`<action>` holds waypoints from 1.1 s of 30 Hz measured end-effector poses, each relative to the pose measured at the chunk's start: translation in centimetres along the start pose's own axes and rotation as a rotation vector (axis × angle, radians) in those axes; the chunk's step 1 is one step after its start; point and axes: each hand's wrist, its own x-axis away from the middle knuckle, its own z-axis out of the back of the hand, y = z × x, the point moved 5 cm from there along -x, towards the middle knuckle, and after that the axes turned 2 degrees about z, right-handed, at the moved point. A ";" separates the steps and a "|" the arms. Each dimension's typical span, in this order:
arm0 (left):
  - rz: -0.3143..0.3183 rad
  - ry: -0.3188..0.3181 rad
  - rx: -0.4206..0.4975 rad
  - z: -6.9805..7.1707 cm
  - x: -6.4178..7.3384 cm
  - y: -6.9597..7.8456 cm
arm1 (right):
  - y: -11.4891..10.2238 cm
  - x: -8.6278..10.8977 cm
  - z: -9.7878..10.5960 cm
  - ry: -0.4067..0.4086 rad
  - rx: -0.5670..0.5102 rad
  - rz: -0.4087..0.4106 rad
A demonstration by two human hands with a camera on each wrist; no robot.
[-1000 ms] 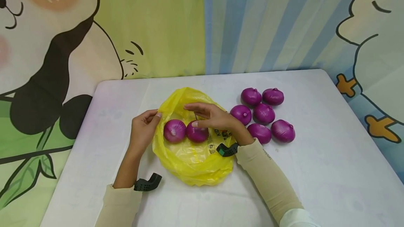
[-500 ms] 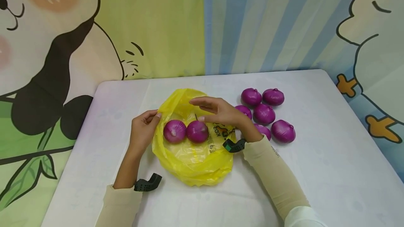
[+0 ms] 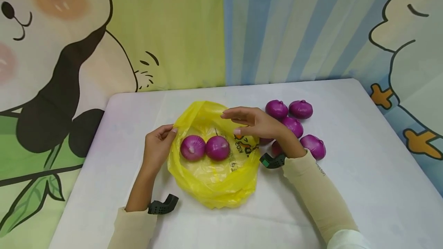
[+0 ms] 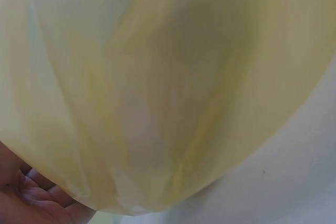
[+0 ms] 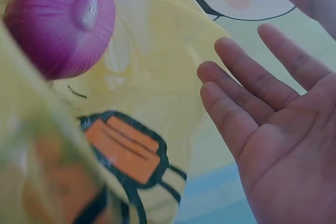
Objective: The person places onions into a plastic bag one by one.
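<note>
Yellow plastic rim (image 3: 182,122), pinched by the left hand (image 3: 157,148), is best held up so the bag (image 3: 218,199) gapes around its two onions (image 3: 193,148), while the right hand (image 3: 261,125), fingers extended and holding nothing, hovers over the right edge, where it should avoid snagging, near loose onions (image 3: 301,109) at right on the desk (image 3: 373,187).

The bag (image 3: 212,193) opens upward, with room on the near side of its two onions (image 3: 192,148). The left hand (image 3: 157,144) bars the left rim, the right hand (image 3: 258,123) overhangs the right; loose onions (image 3: 294,126) beyond seem tightly packed.
</note>
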 end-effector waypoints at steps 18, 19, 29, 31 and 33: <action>-0.013 0.000 0.019 -0.1 0.1 -0.1 | -0.5 4.8 1.3 0.014 -0.033 -0.012; -0.017 0.000 0.020 0.0 0.2 -0.1 | -0.4 5.1 1.3 0.013 -0.037 -0.016; -0.011 -0.003 0.014 -0.1 0.3 0.0 | -0.3 7.7 1.6 0.011 -0.058 -0.023; -0.007 -0.004 0.009 -0.1 0.3 0.1 | -0.3 8.2 1.6 0.022 -0.057 -0.033; -0.008 -0.005 0.005 -0.1 0.3 0.1 | -0.2 8.7 1.7 0.035 -0.054 -0.054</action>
